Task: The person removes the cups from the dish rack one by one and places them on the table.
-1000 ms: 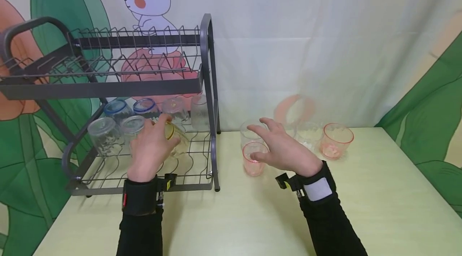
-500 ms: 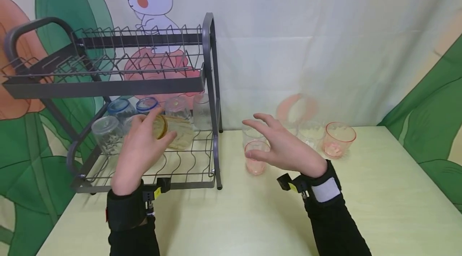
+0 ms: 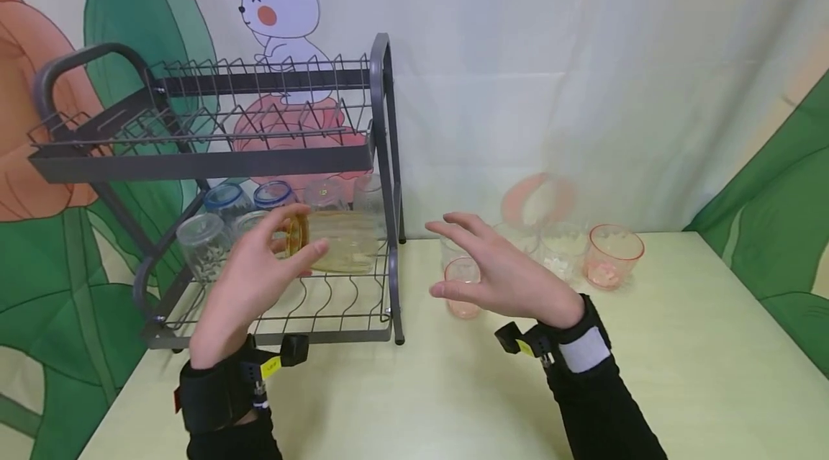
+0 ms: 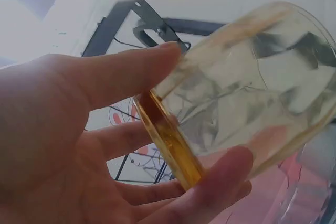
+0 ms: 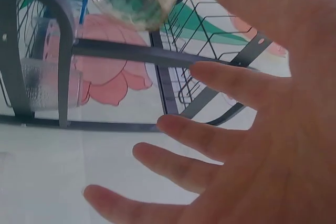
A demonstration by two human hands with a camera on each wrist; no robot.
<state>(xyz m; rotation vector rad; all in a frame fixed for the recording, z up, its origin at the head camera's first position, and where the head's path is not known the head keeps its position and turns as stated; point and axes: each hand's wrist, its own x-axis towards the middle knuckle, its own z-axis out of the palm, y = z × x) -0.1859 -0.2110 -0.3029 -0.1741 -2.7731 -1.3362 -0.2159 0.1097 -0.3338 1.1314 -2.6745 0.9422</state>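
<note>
My left hand (image 3: 249, 280) grips a clear amber-tinted glass (image 3: 346, 242) by its thick base. The glass lies on its side in the air, at the front of the rack's lower shelf, mouth toward the right. In the left wrist view, thumb and fingers wrap the dark amber base of the glass (image 4: 247, 87). My right hand (image 3: 508, 273) hovers over the table with spread fingers and holds nothing. Below and behind it stands a small pink-rimmed glass (image 3: 463, 301), partly hidden. In the right wrist view its fingers (image 5: 210, 135) are straight and apart.
A dark two-tier dish rack (image 3: 201, 165) stands on the left. Upside-down glasses line its lower shelf, including a blue-based glass (image 3: 274, 194) and a clear glass (image 3: 204, 247). On the table (image 3: 686, 345), several clear glasses and a wider pink-rimmed glass (image 3: 612, 258) stand at the right.
My left hand has lifted the amber glass off the lower shelf and tipped it sideways, mouth swinging to the right. The right hand stays nearly in place, fingers spread.
</note>
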